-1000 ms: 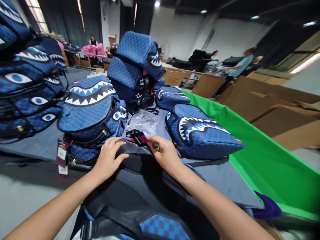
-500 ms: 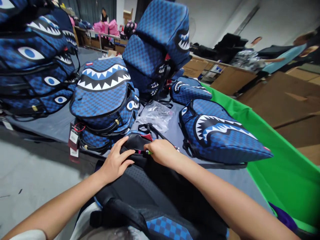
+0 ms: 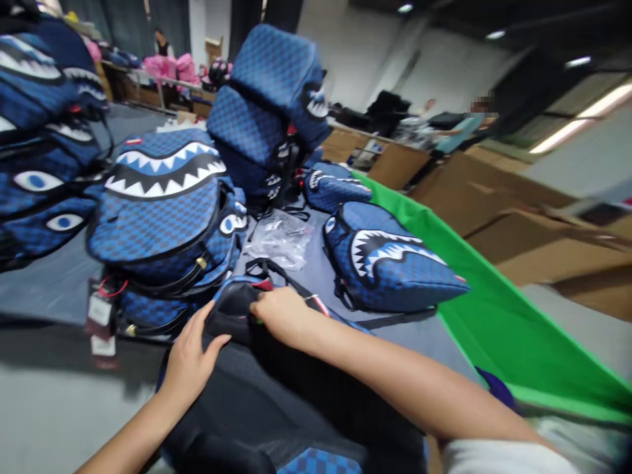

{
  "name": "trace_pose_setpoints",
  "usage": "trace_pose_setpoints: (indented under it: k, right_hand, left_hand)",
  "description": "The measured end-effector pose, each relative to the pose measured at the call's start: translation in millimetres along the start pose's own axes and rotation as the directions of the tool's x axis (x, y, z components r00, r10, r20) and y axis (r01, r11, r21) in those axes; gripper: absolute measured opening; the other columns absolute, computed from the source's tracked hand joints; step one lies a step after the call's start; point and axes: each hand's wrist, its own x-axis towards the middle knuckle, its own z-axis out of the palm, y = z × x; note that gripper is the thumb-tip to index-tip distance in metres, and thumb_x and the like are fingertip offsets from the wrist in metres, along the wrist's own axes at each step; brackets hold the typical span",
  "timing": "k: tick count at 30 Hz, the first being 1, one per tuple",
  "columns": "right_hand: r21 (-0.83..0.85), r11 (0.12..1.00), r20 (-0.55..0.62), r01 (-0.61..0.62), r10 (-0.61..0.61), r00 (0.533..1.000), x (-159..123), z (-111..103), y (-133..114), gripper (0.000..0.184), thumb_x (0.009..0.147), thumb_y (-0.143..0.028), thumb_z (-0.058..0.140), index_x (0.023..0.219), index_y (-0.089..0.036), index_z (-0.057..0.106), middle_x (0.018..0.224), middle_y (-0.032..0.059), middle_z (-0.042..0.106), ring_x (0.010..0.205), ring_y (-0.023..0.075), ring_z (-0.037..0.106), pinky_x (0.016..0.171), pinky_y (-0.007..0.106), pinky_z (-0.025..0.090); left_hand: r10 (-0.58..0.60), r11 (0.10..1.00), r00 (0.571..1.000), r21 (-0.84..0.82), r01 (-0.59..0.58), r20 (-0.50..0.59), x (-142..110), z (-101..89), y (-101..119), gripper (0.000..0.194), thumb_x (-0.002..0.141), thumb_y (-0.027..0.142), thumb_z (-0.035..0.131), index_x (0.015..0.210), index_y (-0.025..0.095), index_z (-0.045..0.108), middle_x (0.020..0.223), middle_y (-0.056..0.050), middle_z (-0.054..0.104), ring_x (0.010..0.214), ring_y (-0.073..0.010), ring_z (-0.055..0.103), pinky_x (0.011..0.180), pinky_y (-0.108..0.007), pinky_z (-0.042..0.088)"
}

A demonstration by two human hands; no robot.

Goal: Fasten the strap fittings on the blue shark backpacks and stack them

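Holds the left forearm (image 3: 131, 431) angled up from the lower left, with the left hand (image 3: 186, 361) open, fingers (image 3: 196, 326) fairly straight and thumb (image 3: 218, 345) spread apart, and the right forearm (image 3: 390, 372) slanted in from the lower right, with the right hand (image 3: 284, 317) closed, fingers curled, near the left.

Right arm: a loose white sleeve (image 3: 498, 455), plain where visible, ends in a straight edge around the elbow; cloth detail is blurred. Right forearm (image 3: 390, 372) is bare and smooth in outline, as is the right hand (image 3: 286, 316). Left forearm (image 3: 131, 431) and left hand (image 3: 190, 359) are likewise bare; the fingers (image 3: 197, 322) are slim, with rounded tips.
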Motion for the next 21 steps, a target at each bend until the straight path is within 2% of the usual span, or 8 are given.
trace_pose_setpoints:
  k: [2, 5, 14, 21]
  right_hand:
    - [0.021, 0.999, 0.000, 0.045, -0.045, 0.999, 7, -2, -1, 0.027, 0.087, -0.010, 0.056, 0.105, -0.019, 0.075, 0.100, 0.0126, 0.077, 0.097, 0.0253, 0.072, 0.076, 0.029, 0.051]
    - [0.070, 0.994, 0.045, 0.088, -0.091, 0.995, 16, 0, 4, 0.028, 0.086, -0.010, 0.057, 0.106, -0.020, 0.074, 0.102, 0.0112, 0.077, 0.100, 0.0257, 0.072, 0.074, 0.029, 0.050]
    - [0.102, 0.995, 0.021, 0.005, -0.007, 1.000, 5, -6, 13, 0.022, 0.090, -0.022, 0.059, 0.108, -0.022, 0.072, 0.105, 0.0090, 0.076, 0.099, 0.0236, 0.070, 0.070, 0.027, 0.045]
    - [0.124, 0.991, 0.097, 0.050, -0.062, 0.993, 16, -5, 16, 0.026, 0.088, -0.021, 0.057, 0.108, -0.024, 0.073, 0.104, 0.0041, 0.077, 0.094, 0.0198, 0.071, 0.062, 0.025, 0.041]
  left_hand:
    - [0.012, 1.000, 1.000, 0.005, -0.012, -0.002, 0, 1.4, -5, 0.058, 0.094, 0.048, 0.055, 0.144, 0.022, 0.042, 0.142, -0.012, 0.056, 0.131, -0.0272, 0.055, 0.111, -0.044, 0.046]
    - [0.059, 0.998, 0.998, -0.005, -0.059, -0.006, 2, 3.4, -10, 0.057, 0.094, 0.048, 0.054, 0.143, 0.022, 0.043, 0.142, -0.011, 0.056, 0.130, -0.0270, 0.056, 0.110, -0.044, 0.047]
    - [0.061, 0.998, 0.998, -0.010, -0.061, 0.005, 3, 4.0, -8, 0.058, 0.095, 0.048, 0.053, 0.145, 0.023, 0.040, 0.143, -0.011, 0.055, 0.132, -0.0272, 0.054, 0.112, -0.046, 0.045]
    - [0.102, 0.995, 0.994, 0.003, -0.102, -0.043, 2, 8.5, -15, 0.060, 0.094, 0.052, 0.052, 0.146, 0.025, 0.041, 0.140, -0.009, 0.057, 0.128, -0.0271, 0.057, 0.108, -0.045, 0.049]
